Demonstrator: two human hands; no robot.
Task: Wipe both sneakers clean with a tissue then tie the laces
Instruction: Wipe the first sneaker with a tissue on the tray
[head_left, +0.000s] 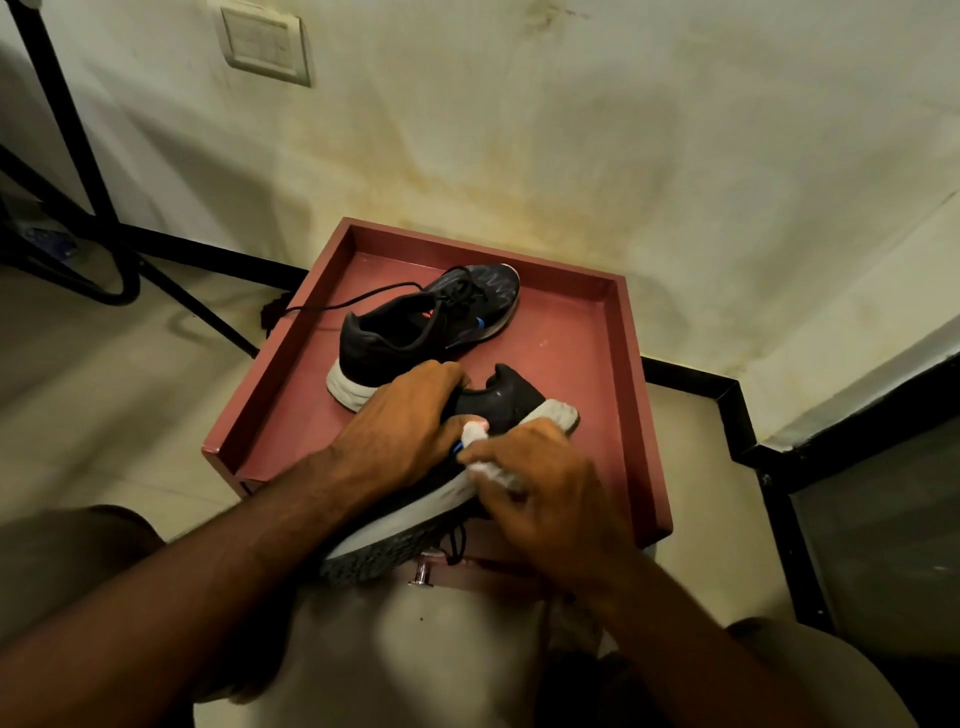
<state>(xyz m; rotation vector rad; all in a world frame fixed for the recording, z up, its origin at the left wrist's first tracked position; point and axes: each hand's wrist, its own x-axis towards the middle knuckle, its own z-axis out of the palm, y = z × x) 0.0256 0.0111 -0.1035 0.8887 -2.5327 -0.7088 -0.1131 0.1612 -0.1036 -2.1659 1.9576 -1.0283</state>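
Gripping the near sneaker (498, 410) by its upper, the left hand (400, 421) keeps it tipped on its side at the front edge of the red tray (587, 332), with the sole turned toward the person. The right hand (540, 488) is closed on a white tissue (485, 462) and presses it on the pale side of the sole. The other sneaker (421, 332) stands upright at the back of the tray, just behind, with one loose lace (353, 302) going over the left rim. The wiping of the near sneaker seems to be in progress, and no lace is tied yet. The toe end hangs over the tray's edge, so a hard push with the tissue could make the sneaker slip from the left hand or fall off the tray. The thin tissue could also tear on the rough sole.
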